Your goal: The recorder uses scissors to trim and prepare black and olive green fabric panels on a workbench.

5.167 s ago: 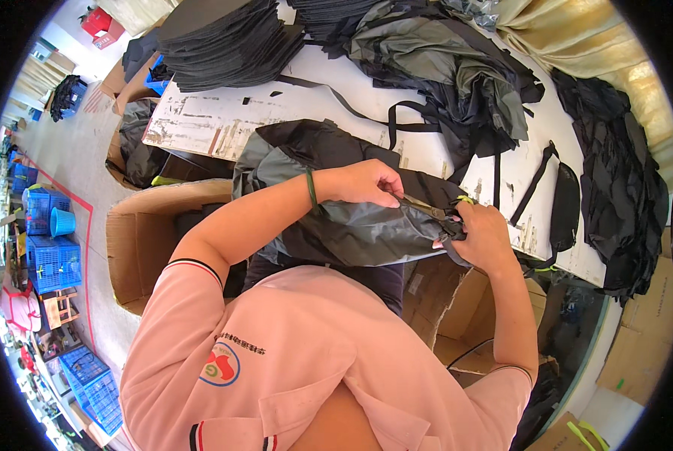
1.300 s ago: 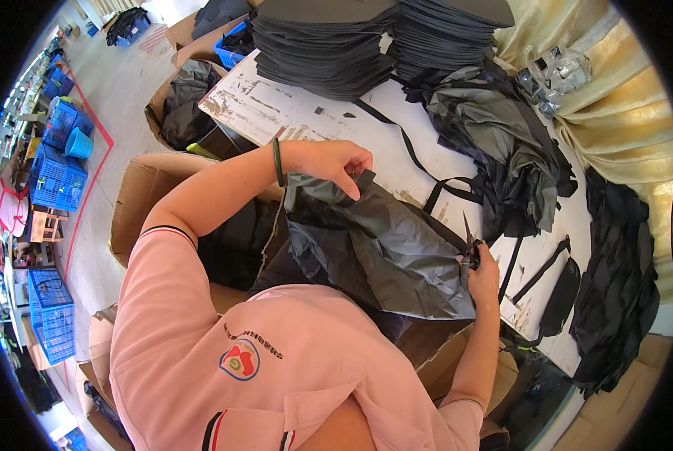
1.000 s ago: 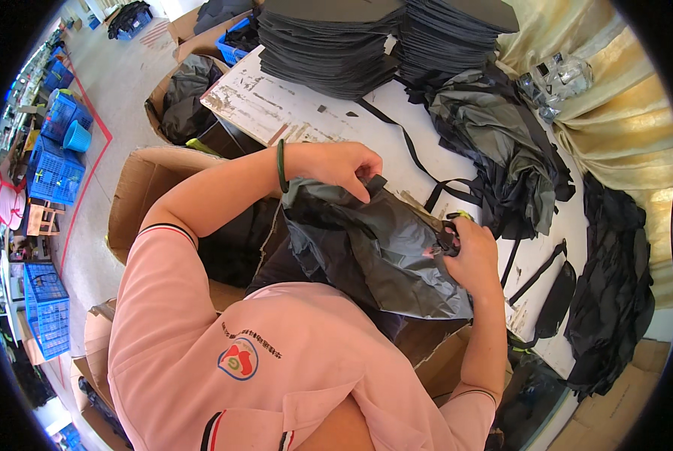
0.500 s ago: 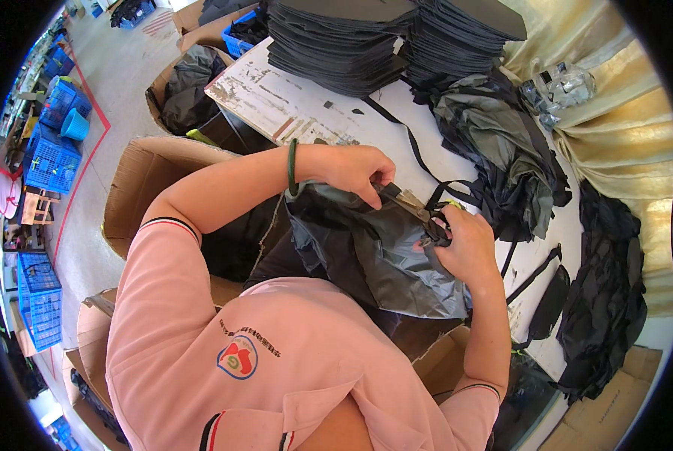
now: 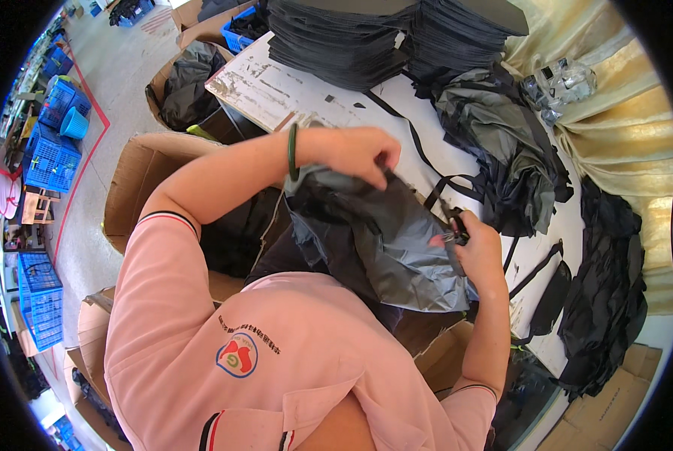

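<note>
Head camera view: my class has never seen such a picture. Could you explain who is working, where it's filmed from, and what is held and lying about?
There is no machine, only a person working bare-handed. A fisheye camera worn on the head looks down; its lens bends straight edges. The left hand pinches dark grey fabric; the right hand holds scissors. On the white table lie stacks of dark sheets and a crumpled fabric heap. An open cardboard box stands on the person's left.

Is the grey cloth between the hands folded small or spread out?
Spread out, creased: the cloth shows a broad face from left hand to right hand.
</note>
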Available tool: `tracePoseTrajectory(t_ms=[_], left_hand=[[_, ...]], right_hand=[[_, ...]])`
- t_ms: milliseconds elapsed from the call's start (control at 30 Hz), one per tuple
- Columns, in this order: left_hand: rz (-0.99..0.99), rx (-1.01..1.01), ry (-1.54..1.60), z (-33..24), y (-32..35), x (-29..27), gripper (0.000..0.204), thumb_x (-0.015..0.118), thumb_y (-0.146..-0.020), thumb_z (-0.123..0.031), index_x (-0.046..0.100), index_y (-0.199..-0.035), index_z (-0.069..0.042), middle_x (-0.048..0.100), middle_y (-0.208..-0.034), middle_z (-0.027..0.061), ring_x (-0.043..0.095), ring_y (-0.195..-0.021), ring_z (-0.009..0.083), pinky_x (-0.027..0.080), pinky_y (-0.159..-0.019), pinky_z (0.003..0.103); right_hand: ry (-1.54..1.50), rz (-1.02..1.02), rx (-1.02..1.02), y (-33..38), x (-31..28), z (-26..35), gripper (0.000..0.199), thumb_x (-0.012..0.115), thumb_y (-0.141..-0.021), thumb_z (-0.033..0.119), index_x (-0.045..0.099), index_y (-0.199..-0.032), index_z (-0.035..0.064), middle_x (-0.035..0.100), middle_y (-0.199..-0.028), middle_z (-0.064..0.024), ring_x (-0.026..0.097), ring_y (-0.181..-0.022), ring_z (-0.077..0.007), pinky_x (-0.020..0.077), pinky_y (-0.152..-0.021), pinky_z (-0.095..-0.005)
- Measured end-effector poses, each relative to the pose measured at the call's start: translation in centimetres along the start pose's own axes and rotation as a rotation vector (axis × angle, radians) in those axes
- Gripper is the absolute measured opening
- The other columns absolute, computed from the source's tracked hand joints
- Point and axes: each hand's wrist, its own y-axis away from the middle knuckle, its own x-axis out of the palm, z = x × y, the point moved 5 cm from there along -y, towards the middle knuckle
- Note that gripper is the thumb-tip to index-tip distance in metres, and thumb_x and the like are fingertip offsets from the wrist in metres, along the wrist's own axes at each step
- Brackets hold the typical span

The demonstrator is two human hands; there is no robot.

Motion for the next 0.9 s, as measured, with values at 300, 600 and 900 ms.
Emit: tracePoseTrajectory(t_ms=[300, 600, 900], left_hand=[[-0.348, -0.118, -0.150, 6.2, -5.9, -10.1, 0.030, 0.081, -0.067, -0.017, 0.063, -0.086, -0.003, 0.062, -0.078, 0.0068, 0.058, -0.073, 0.0176, 0.047, -0.065, 0.032], [-0.682, 0.058, -0.544, 7.4, -4.8, -10.7, 0.034, 0.076, -0.075, -0.028, 0.062, -0.098, -0.008, 0.063, -0.094, 0.0094, 0.059, -0.088, 0.0259, 0.048, -0.075, 0.037], [-0.439, 0.132, -0.324, 1.0, -0.2, -1.1, 0.020, 0.071, -0.080, -0.018, 0.062, -0.094, -0.006, 0.062, -0.094, 0.0089, 0.058, -0.095, 0.0294, 0.046, -0.085, 0.037]], right_hand=[[-0.338, 0.009, 0.340, 5.9, 3.4, -2.2, 0.033, 0.079, -0.070, 0.009, 0.053, -0.088, -0.0017, 0.064, -0.074, -0.0177, 0.062, -0.069, -0.0360, 0.0469, -0.064, -0.0353], [-0.310, 0.054, 0.413, 10.6, 7.2, -4.0, 0.035, 0.080, -0.070, 0.012, 0.054, -0.090, -0.0006, 0.063, -0.077, -0.0198, 0.060, -0.072, -0.0408, 0.0469, -0.064, -0.0385], [-0.353, 0.031, 0.415, 11.2, 8.4, -4.7, 0.033, 0.078, -0.070, 0.008, 0.054, -0.092, 0.0013, 0.063, -0.080, -0.0194, 0.060, -0.076, -0.0425, 0.0476, -0.066, -0.0409]])
